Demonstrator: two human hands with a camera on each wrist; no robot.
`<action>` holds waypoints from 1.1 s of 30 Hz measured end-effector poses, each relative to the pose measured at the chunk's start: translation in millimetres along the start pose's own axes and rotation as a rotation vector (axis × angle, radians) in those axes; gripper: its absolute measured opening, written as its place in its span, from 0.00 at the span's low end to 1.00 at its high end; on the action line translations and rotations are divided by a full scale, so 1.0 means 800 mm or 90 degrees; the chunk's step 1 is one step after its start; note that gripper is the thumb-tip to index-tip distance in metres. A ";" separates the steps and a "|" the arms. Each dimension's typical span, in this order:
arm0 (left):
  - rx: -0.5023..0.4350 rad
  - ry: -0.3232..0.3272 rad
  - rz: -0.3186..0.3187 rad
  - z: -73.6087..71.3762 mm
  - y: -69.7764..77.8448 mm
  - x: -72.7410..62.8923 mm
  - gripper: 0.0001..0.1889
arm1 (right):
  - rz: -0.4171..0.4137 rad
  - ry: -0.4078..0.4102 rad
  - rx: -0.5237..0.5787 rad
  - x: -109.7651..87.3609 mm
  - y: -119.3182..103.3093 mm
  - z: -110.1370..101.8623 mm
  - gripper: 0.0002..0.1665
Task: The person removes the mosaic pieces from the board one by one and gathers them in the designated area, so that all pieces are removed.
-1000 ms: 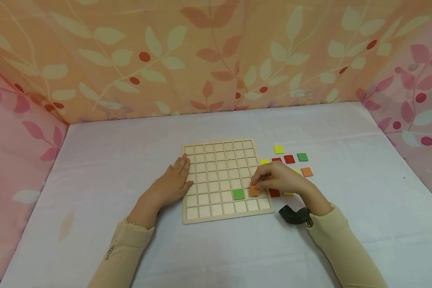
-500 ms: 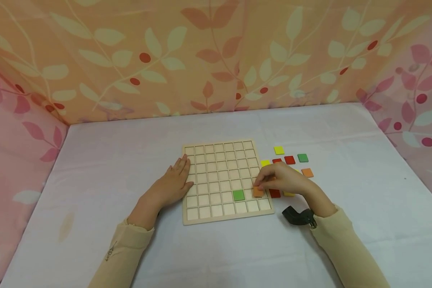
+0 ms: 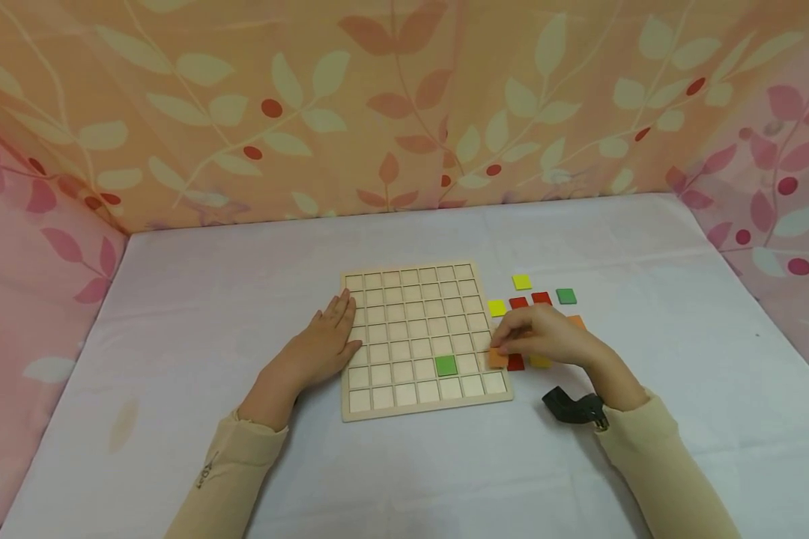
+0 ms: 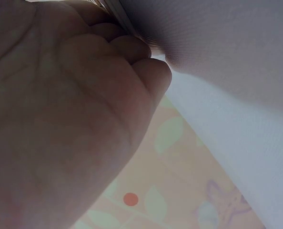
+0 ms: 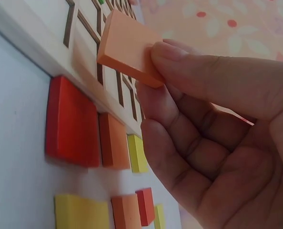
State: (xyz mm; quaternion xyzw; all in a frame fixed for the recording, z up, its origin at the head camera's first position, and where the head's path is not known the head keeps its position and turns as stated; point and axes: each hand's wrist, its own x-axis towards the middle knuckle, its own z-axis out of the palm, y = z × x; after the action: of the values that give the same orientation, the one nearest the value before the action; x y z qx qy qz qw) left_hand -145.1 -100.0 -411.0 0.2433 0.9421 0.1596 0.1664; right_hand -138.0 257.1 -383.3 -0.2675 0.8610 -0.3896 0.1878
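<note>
Between thumb and fingers my right hand (image 3: 541,335) pinches an orange square tile (image 5: 130,47), held over the right edge of the wooden grid board (image 3: 404,411). One green tile (image 3: 446,365) lies in a cell of the board's second row from the front. My left hand (image 3: 321,337) rests with fingers spread along the board's left edge. In the left wrist view, the palm side of the left hand (image 4: 70,109) fills much of the frame, its fingertips at the board's edge.
Right of the board lie several loose tiles: a red tile (image 5: 72,124), a yellow tile (image 3: 522,282), a green tile (image 3: 566,296) and others partly under the right hand. A black curved device (image 3: 571,406) sits at the right wrist. Floral cloth (image 3: 404,105) walls the white table.
My right hand has moved rightward with the orange tile, from over the board's cells to its right edge. The left hand and the green tile on the board have stayed put.
</note>
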 end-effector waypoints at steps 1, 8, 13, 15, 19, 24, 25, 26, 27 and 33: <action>0.001 0.000 0.000 0.000 0.000 0.001 0.36 | -0.001 0.001 0.002 -0.002 0.000 -0.001 0.04; 0.002 -0.004 0.002 0.001 0.001 0.002 0.37 | 0.024 -0.001 0.045 -0.012 0.006 -0.002 0.03; 0.004 -0.008 0.002 0.002 0.002 0.003 0.37 | 0.011 0.001 0.032 -0.015 0.009 -0.003 0.04; 0.003 -0.007 0.001 0.002 0.002 0.003 0.37 | 0.004 0.003 0.025 -0.016 0.009 -0.005 0.04; -0.002 -0.002 0.001 0.003 0.001 0.002 0.37 | 0.010 0.005 0.009 -0.018 0.008 -0.010 0.04; -0.010 -0.003 -0.001 0.003 0.000 0.000 0.36 | 0.013 -0.002 -0.002 -0.020 0.010 -0.016 0.03; -0.011 -0.003 -0.002 0.002 0.000 -0.001 0.36 | 0.011 -0.004 -0.004 -0.020 0.011 -0.017 0.03; -0.011 -0.003 -0.003 0.002 0.000 -0.002 0.36 | 0.012 -0.004 -0.008 -0.020 0.012 -0.018 0.03; -0.011 -0.003 -0.005 0.002 0.000 -0.002 0.36 | 0.014 -0.004 -0.010 -0.021 0.013 -0.020 0.03; -0.012 0.004 0.000 0.000 0.001 -0.002 0.36 | 0.016 0.000 -0.013 -0.025 0.018 -0.029 0.05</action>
State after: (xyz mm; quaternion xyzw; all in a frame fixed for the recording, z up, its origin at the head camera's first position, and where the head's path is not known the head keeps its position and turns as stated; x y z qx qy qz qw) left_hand -143.3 -100.4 -410.7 0.2414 0.9411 0.1690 0.1657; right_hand -139.1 290.6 -377.4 -0.2587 0.8681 -0.3785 0.1903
